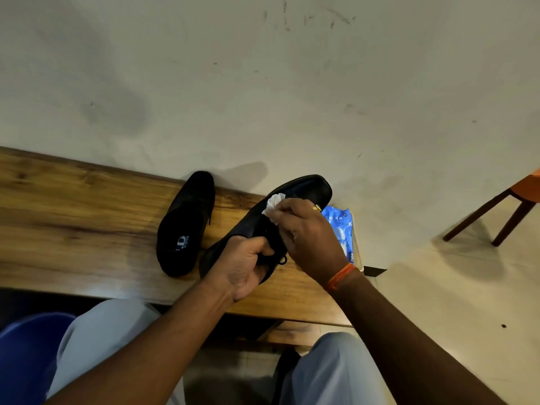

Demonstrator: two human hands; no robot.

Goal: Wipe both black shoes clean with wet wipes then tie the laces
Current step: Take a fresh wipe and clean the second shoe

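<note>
A glossy black leather lace-up shoe (pixel 295 197), gripped at its heel by the left hand (pixel 245 267), is being wiped under the right hand's (pixel 309 229) fingers pinching a crumpled white wet wipe (pixel 273 204), while the second black shoe (pixel 184 223) and both laces are judged still waiting.

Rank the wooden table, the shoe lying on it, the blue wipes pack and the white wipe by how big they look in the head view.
Largest to smallest:
1. Wooden table
2. Shoe lying on the table
3. Blue wipes pack, partly hidden behind the right hand, so its full size is unsure
4. White wipe, crumpled and partly covered by that hand
</note>
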